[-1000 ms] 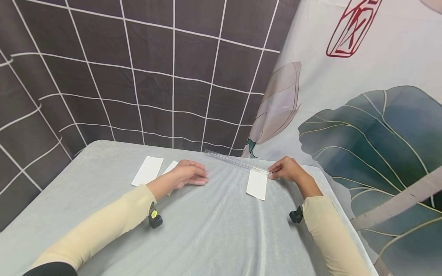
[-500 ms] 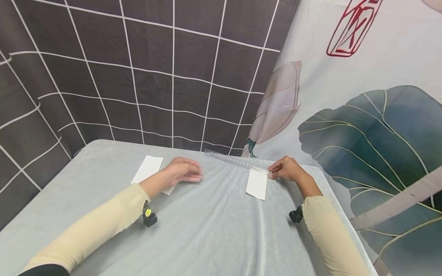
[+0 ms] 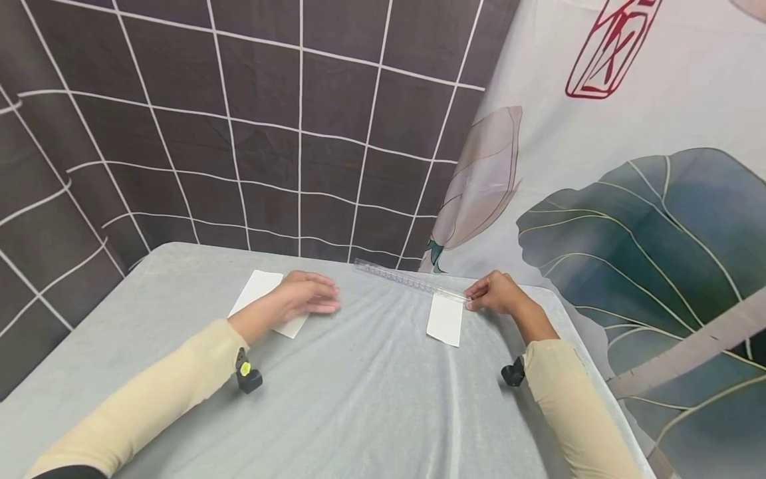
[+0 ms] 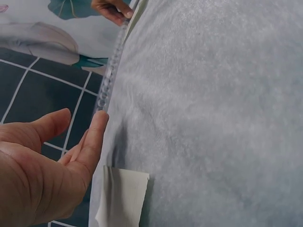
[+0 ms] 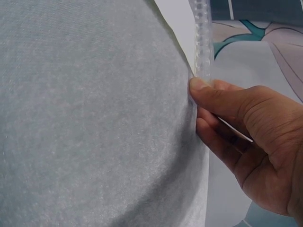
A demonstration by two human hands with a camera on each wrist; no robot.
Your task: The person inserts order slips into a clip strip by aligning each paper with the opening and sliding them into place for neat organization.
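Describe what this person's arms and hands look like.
The left hand and right hand are ungloved. Cream sleeves end near the wrists, each with a small black device; the left one has a yellow mark. Black cloth borders the left sleeve.

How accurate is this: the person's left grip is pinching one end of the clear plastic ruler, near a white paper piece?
Only the side is wrong: in the head view, the right grip pinches one end of the clear plastic ruler, near a white paper piece; the left grip is empty.
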